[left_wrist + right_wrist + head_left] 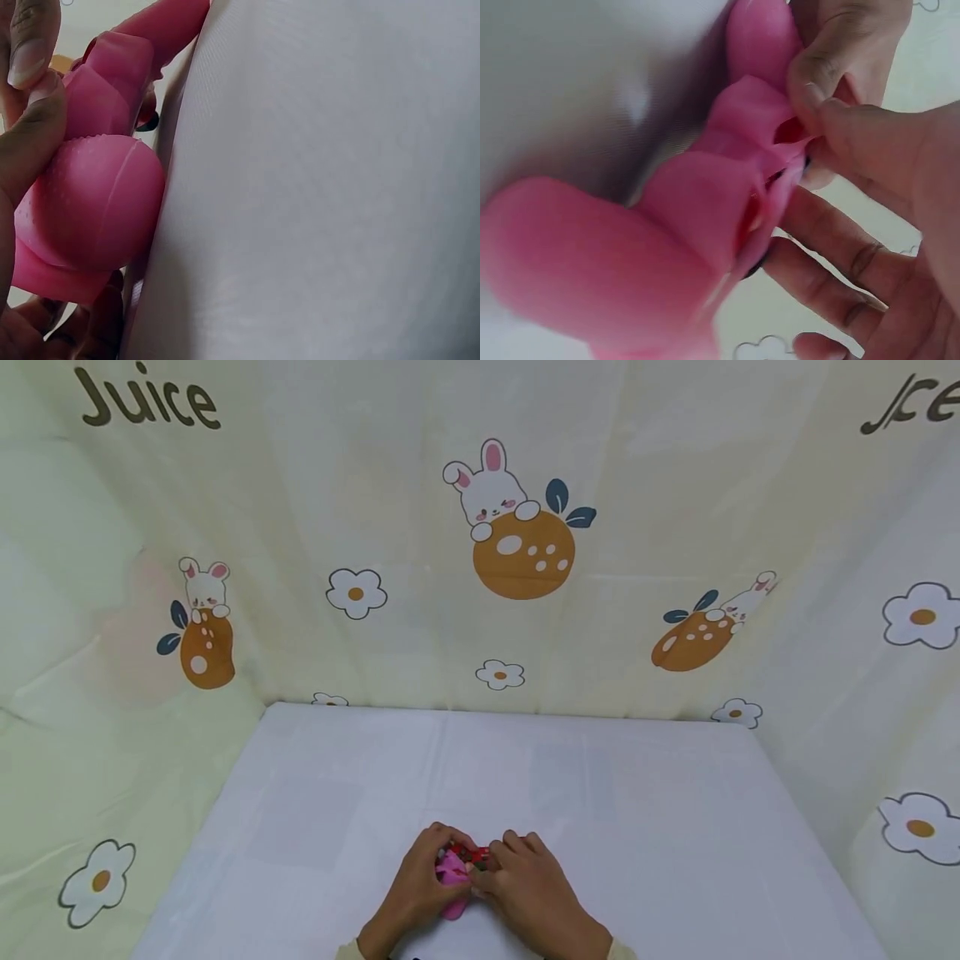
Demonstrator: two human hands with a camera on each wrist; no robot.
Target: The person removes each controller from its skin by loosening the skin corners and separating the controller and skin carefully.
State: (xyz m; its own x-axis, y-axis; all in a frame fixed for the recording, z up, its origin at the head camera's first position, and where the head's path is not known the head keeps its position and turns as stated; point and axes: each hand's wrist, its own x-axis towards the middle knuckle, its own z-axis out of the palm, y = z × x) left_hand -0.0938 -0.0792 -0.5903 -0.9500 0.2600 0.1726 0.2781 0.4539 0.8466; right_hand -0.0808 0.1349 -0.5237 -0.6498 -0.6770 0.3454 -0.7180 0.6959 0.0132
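Observation:
Both hands are on a pink moulded plastic toy point(453, 906) low over the white table. It has bulging rounded ends, narrow openings along one side and red and dark green showing on top; its exact kind is not clear. My left hand point(420, 878) grips it from the left, fingers round the far side and thumb on the near side. From the right, my right hand point(528, 889) pinches its edge. In the right wrist view the two thumbs meet beside a slit in the pink shell point(757, 112). One bulging end point(97, 202) lies close to the tabletop in the left wrist view.
The white-covered table point(637, 810) spreads out around the hands. Behind it and along both sides hangs a pale cloth point(360, 485) printed with rabbits, oranges and flowers.

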